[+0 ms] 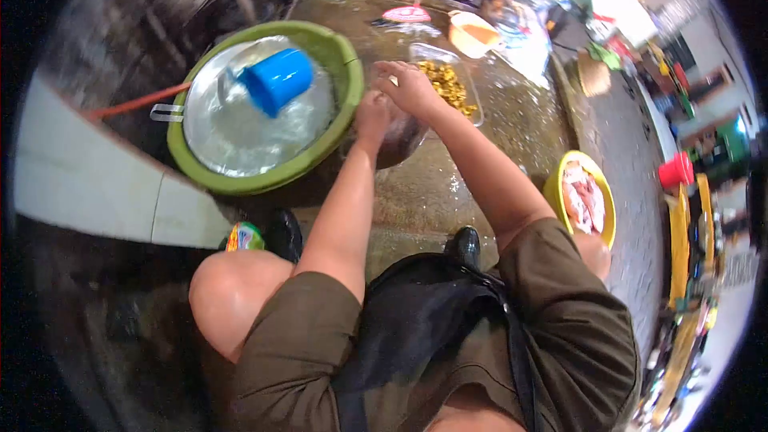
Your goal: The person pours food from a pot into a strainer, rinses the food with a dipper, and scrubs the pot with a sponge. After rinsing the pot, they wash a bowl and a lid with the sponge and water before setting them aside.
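Note:
My left hand [372,116] and my right hand [412,88] are close together beside the rim of a green basin [352,104]. The fingers of both hands are bent, and what they hold is too blurred to make out. Just under them sits a dark, rounded vessel [400,148], partly hidden by my hands and wrists. Inside the green basin is a wide metal bowl [240,148] of water, with a blue dipper [280,80] lying tilted in it. Beyond my right hand stands a clear tray [478,118] holding yellow-brown pieces [448,84].
A yellow basin [610,200] with pale raw meat [582,196] stands by my right knee. An orange-and-white bowl [474,36] and a pink strainer-like tool [406,14] lie farther off on the wet floor [512,96]. A tiled ledge [88,168] runs along the left.

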{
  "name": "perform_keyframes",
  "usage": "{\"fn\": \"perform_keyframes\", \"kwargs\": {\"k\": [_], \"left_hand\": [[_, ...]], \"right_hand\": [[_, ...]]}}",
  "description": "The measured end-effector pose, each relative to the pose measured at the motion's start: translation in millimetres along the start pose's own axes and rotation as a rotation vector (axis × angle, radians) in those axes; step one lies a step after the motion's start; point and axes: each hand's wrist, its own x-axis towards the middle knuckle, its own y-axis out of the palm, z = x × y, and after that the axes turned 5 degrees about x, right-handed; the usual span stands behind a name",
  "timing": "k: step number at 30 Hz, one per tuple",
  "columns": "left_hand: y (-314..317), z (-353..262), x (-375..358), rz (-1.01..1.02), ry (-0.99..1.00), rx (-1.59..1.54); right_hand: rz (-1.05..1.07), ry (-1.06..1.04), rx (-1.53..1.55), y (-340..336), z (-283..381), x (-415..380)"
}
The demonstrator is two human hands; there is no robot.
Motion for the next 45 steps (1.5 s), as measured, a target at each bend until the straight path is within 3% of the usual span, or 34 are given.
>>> {"fn": "perform_keyframes", "kwargs": {"k": [2, 4, 5, 7, 8, 9, 12, 14, 16, 18, 24, 26, 28, 30, 32, 33, 34, 35, 37, 39, 42, 45], "left_hand": [[-1.5, -18.8, -1.1, 0.051, -0.120, -0.279], [-18.6, -55.6, -4.0, 0.154, -0.026, -0.155], [-12.8, -56.1, -2.5, 0.160, -0.039, -0.351], [-11.9, -69.2, 9.1, 0.306, -0.011, -0.404], [-20.0, -93.5, 6.1, 0.371, 0.063, -0.302], [-16.5, -100.6, 10.2, 0.438, -0.003, -0.369], [-11.7, -120.1, 31.7, 0.573, 0.072, -0.258], [-9.5, -149.0, 35.3, 0.670, 0.192, -0.241], [-2.1, -179.2, 36.0, 0.652, 0.256, -0.192], [-0.8, -196.8, 41.4, 0.691, 0.262, -0.191], [-12.0, -202.5, 101.7, 0.871, 0.096, -0.155], [-16.0, -220.7, 99.1, 1.050, 0.026, -0.087], [-16.4, -239.0, 55.3, 0.910, 0.140, 0.049], [-22.6, -196.0, 67.5, 0.795, 0.448, 0.245], [-31.7, -92.3, 134.2, 0.641, 0.752, 0.403], [-37.3, -83.6, 121.1, 0.585, 0.825, 0.851], [-40.8, -57.5, 116.5, 0.564, 0.834, 0.809], [-42.1, -55.2, 105.4, 0.634, 0.702, 0.845], [-44.1, -44.7, 107.1, 0.755, 0.780, 1.030], [-35.9, -32.7, 111.2, 0.766, 0.626, 1.091], [-29.9, -16.7, 114.6, 0.869, 0.567, 1.012], [-26.7, -25.8, 103.1, 0.926, 0.583, 1.225]], "right_hand": [[0.044, 0.075, -0.123, -33.0, -23.3, -11.2], [0.078, 0.116, -0.101, -64.1, -37.3, -28.4], [0.108, 0.142, -0.100, -83.6, -36.7, -37.0], [0.007, -0.011, -0.236, -103.7, -56.6, -51.4], [-0.005, -0.004, -0.248, -120.8, -53.5, -58.4], [-0.024, -0.039, -0.300, -134.0, -60.7, -62.7], [-0.141, -0.033, -0.148, -169.1, -62.3, -78.0], [-0.017, 0.233, -0.056, -184.9, -66.6, -83.6], [-0.072, 0.195, -0.010, -185.4, -87.9, -79.1], [-0.063, 0.150, -0.037, -187.5, -106.2, -56.3], [-0.123, 0.417, 0.023, -206.8, -72.1, -64.3], [-0.166, 0.432, -0.013, -215.1, -54.6, -78.7], [-0.159, 0.486, -0.041, -217.7, -47.4, -77.9], [-0.218, 0.442, -0.103, -212.7, -54.8, -71.4], [-0.242, 0.458, -0.123, -217.1, -53.8, -74.4], [-0.253, 0.466, -0.117, -217.5, -58.3, -74.1], [-0.270, 0.469, -0.119, -219.0, -62.1, -73.2], [-0.282, 0.481, -0.118, -222.6, -67.5, -78.3], [-0.316, 0.518, -0.111, -241.7, -73.2, -101.8], [-0.358, 0.556, -0.117, -245.4, -94.3, -97.3], [-0.456, 0.640, -0.153, -281.3, -117.9, -107.7], [-0.609, 0.775, -0.437, -326.0, -103.0, -163.9]]}}
